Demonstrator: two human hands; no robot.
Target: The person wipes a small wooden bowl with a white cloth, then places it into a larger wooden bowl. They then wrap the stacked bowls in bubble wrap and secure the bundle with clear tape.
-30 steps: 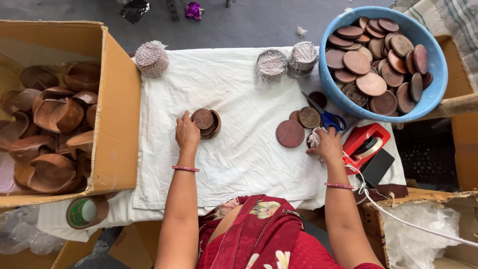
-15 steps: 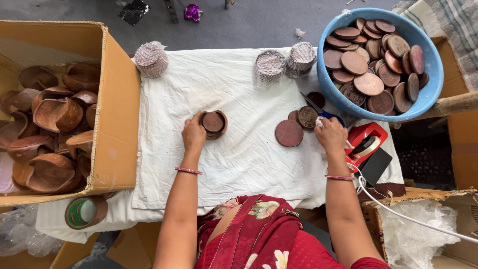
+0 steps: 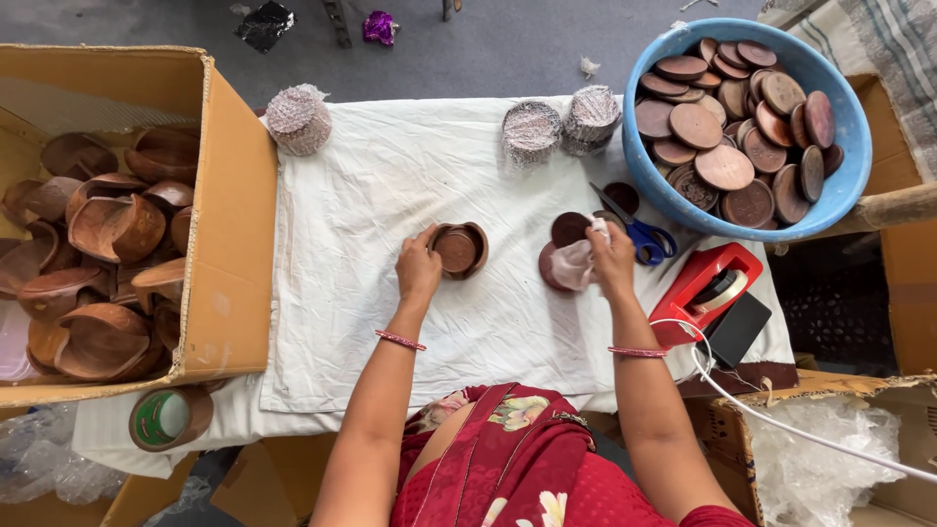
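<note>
My left hand is on the white wrinkled cloth that covers the table, fingers curled round the left rim of a small round brown wooden bowl, gripping it; the bowl sits upright on the cloth, near its middle, with a flat round disc lying inside. My right hand is closed on a pale crumpled rag, pinching it against a dark reddish-brown wooden disc that lies flat on the cloth just left of the hand. Another dark round disc lies just above, touching the rag's edge. Blue-handled scissors lie just right of my right hand, blades pointing up-left, next to one more small dark disc. Big blue plastic basin at upper right, heaped with round brown wooden lids. Red tape dispenser below the basin, at the cloth's right edge, black flat block beside it, white cable running off to the right. Three stacks wrapped in pinkish-grey netting on the far edge of the cloth: one at left, two side by side at centre. Open cardboard box on my left, full of brown wooden bowls. Roll of brown tape below the box. Thin red bangle on each wrist.
</note>
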